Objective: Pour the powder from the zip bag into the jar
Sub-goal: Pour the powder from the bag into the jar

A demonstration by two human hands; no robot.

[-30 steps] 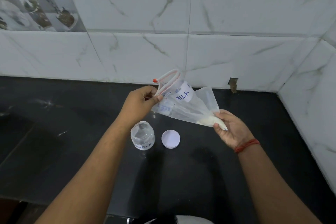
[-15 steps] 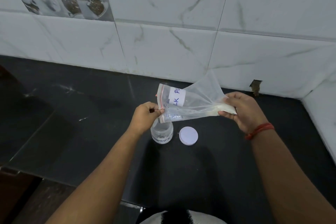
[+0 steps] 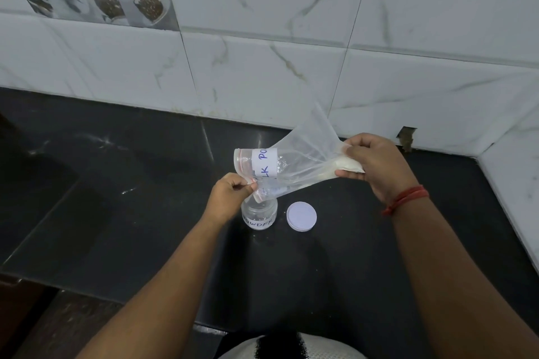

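A clear zip bag (image 3: pixel 294 165) with a white handwritten label is held sideways between both hands. My left hand (image 3: pixel 230 194) pinches its open red-striped mouth just above the jar. My right hand (image 3: pixel 374 165) grips the bag's bottom end, held higher, where white powder (image 3: pixel 348 166) is bunched. The small clear jar (image 3: pixel 259 216) stands upright and uncapped on the black counter, right below the bag's mouth, with a label reading POWDER. Its inside looks nearly empty.
The jar's white round lid (image 3: pixel 301 216) lies flat on the black counter (image 3: pixel 145 213) just right of the jar. White marble-tiled walls (image 3: pixel 262 73) close off the back and the right side. The counter's front edge runs near my body.
The bag's mouth has come down from above the counter to sit right over the jar. My right hand has risen, tilting the bag toward the jar. The camera has shifted.
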